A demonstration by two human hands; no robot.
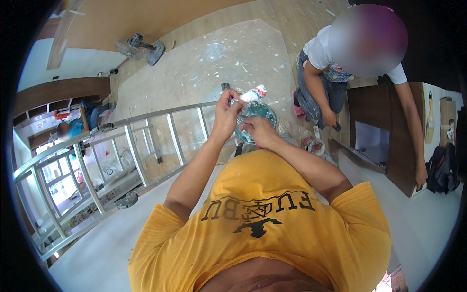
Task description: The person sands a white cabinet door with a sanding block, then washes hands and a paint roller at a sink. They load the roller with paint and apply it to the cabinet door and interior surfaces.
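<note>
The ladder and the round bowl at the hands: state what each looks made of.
Silver ladder: likely aluminium, with a pale, dull metallic sheen on rails and rungs. Round greenish bowl: probably clear plastic or glass, since light passes through its paint-smeared wall; which of the two is unclear.

A metal ladder (121, 146) blocks the left; a crouching person (335, 73) crowds the far right; bare floor (219, 63) lies far ahead.

Both forearms are raised from the lower edge and bent at the elbows, so that the hands are brought close together in front of the chest. The left hand (226, 113) is held higher, wrist cocked, fingers pinched together at the top. The right hand (258, 130) is kept just below and beside it, knuckles up, fingers curled inward. The hands are nearly touching.
</note>
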